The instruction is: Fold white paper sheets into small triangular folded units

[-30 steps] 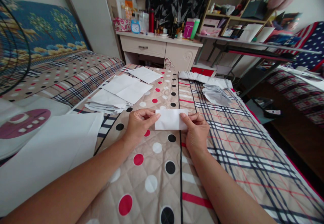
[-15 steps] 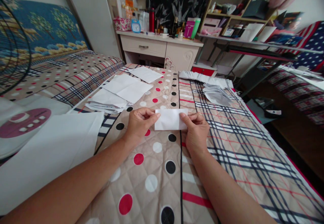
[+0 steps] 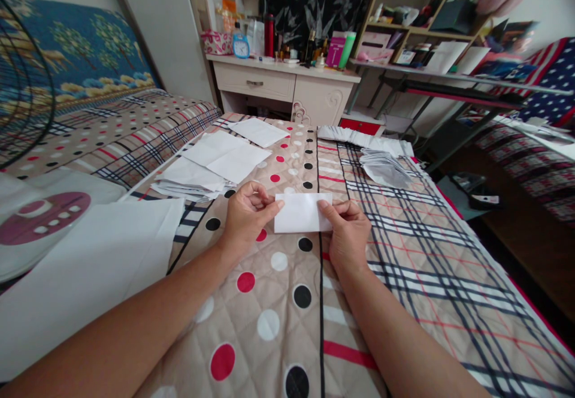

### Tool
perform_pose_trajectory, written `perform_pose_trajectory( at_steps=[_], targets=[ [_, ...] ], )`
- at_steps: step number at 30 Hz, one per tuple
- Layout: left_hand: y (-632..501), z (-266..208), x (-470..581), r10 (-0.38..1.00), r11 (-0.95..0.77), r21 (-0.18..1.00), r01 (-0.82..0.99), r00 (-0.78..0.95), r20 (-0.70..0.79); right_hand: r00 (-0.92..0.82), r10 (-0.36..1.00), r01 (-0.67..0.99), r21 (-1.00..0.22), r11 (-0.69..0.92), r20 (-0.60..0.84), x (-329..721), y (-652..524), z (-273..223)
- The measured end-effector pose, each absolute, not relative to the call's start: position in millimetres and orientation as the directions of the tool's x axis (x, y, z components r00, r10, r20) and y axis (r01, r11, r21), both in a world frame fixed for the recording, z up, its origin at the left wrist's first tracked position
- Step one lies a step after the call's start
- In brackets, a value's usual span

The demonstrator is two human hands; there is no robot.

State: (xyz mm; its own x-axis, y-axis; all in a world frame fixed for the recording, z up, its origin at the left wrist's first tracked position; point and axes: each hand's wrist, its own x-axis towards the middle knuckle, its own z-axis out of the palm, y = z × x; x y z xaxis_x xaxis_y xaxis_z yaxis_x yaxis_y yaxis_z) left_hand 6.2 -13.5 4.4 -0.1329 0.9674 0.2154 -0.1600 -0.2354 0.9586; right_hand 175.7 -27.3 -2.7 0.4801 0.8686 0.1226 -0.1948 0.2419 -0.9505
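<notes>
A small white rectangle of paper [image 3: 300, 213] is held level between my two hands, just above the patterned bedspread [image 3: 278, 293]. My left hand [image 3: 247, 212] pinches its left edge with thumb on top and fingers curled behind. At the right edge, my right hand [image 3: 350, 224] grips it the same way, thumb lying on the paper's face. Beyond my left hand lies a loose pile of white paper sheets [image 3: 215, 161]. Another sheet [image 3: 259, 132] lies farther back. To the right, past my right hand, rests a stack of small folded papers [image 3: 385, 169].
Large white sheets [image 3: 99, 266] lie at the left beside a white plastic package with a purple label [image 3: 49, 215]. A row of folded white papers [image 3: 359, 139] runs along the far right of the bed. Behind stands a cream dresser [image 3: 256, 83] crowded with bottles and boxes.
My left hand's fingers have lifted and opened slightly behind the paper. The paper and my right hand have barely shifted.
</notes>
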Motion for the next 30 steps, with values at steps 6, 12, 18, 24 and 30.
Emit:
perform_pose_trajectory(
  at_steps=[6, 12, 18, 24, 30],
  targets=[
    [-13.9, 4.3, 5.1, 0.984, -0.178, 0.961, -0.214, -0.057, 0.170, 0.496, 0.860, -0.209, -0.945, 0.252, 0.119, 177.0, -24.3, -5.6],
    [-12.1, 2.2, 2.1, 0.989, -0.146, 0.980, -0.132, -0.043, 0.141, 0.475, 0.872, -0.170, -0.959, 0.226, 0.122, 178.1, -24.2, -2.3],
    [-9.0, 3.8, -2.8, 0.989, -0.137, 0.979, 0.149, -0.030, 0.143, 0.372, 0.901, 0.087, -0.975, 0.204, 0.222, 181.2, -18.2, -3.6],
    [-7.4, 1.8, -1.9, 0.956, -0.264, 0.801, 0.537, 0.034, 0.292, 0.261, 0.932, 0.591, -0.805, 0.050, 0.250, 187.7, -16.2, -7.0],
    [-6.5, -4.7, 0.0, 0.920, -0.366, 0.593, 0.718, 0.185, 0.345, 0.143, 0.957, 0.830, -0.557, 0.023, 0.253, 185.3, -20.5, 0.5]
  ],
)
